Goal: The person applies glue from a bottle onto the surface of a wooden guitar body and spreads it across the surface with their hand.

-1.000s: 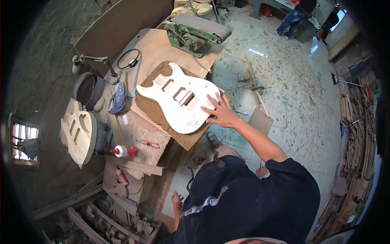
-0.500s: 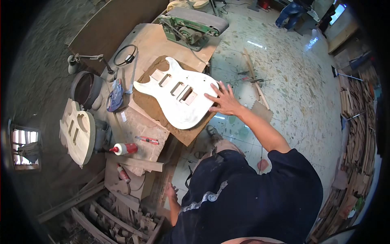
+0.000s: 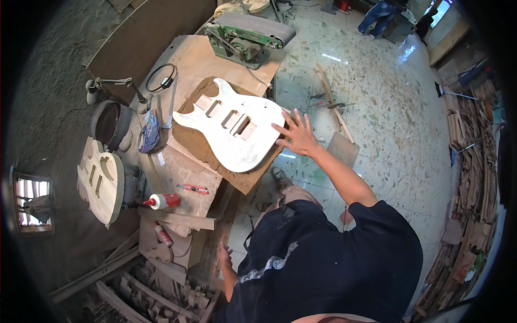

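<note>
A pale, unpainted electric guitar body lies flat on a brown, cloth-like mat at the bench's near right corner. Several routed pockets are cut into its face. My right hand is at its right-hand edge, fingers spread, with a fingertip or two overlapping the rim. Whether they press on the wood I cannot tell. Down beside my left hip hangs my left hand, fingers loosely bent and apart, with nothing seen in it. A second guitar body is propped at the left of the bench.
A green belt sander stands at the bench's far end. Nearer are a glue bottle, a red utility knife, a desk lamp and a round dark pan. Wood strips lie on the floor. Stacked scrap wood lines the right.
My right hand's fingers have spread a little wider at the guitar body's edge. The view has shifted slightly. My left hand still hangs beside my hip.
</note>
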`<state>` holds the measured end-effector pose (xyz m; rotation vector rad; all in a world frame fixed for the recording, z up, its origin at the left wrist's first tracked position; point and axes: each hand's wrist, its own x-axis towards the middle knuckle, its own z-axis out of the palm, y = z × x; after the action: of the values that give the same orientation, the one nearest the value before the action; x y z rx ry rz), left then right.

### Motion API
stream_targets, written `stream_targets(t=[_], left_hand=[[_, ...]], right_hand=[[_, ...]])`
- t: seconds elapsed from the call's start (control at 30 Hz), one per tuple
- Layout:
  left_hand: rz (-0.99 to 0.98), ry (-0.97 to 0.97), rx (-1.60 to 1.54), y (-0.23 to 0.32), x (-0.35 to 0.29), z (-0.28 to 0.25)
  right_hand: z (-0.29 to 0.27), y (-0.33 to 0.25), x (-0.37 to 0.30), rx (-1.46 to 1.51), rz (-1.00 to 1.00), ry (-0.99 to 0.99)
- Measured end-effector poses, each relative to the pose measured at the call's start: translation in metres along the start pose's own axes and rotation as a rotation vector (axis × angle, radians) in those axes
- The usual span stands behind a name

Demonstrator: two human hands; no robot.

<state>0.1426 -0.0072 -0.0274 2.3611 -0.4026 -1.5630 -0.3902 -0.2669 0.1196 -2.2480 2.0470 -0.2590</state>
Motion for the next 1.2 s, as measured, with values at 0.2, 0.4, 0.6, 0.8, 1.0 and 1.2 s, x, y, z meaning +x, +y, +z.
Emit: stream_targets(t=[0.2,0.4,0.6,0.8,1.0,1.2], left_hand=[[-0.001,-0.002,-0.029,-0.015,-0.002,-0.012],[-0.043,0.008,-0.059,-0.039,-0.014,-0.002],[-0.105,0.046,-0.142,-0.05,0.011,0.001],[-0.042,0.044,-0.038,-0.005,0.004,0.002],[0.008,0.007,-0.035,0.002,0.004,-0.008],[-0.066,0.031,-0.073,-0.009,-0.024,0.006]], right_hand=[[-0.006,0.041,0.018,-0.115,0.133,0.057],[-0.022,0.006,0.0,0.021,0.109,0.005],[-0.009,-0.07,-0.038,0.141,-0.218,-0.046],[-0.002,-0.045,-0.02,0.023,-0.164,0.041],[-0.006,0.003,0.017,-0.071,-0.081,0.043],[-0.008,0.04,0.062,-0.085,-0.014,0.022]])
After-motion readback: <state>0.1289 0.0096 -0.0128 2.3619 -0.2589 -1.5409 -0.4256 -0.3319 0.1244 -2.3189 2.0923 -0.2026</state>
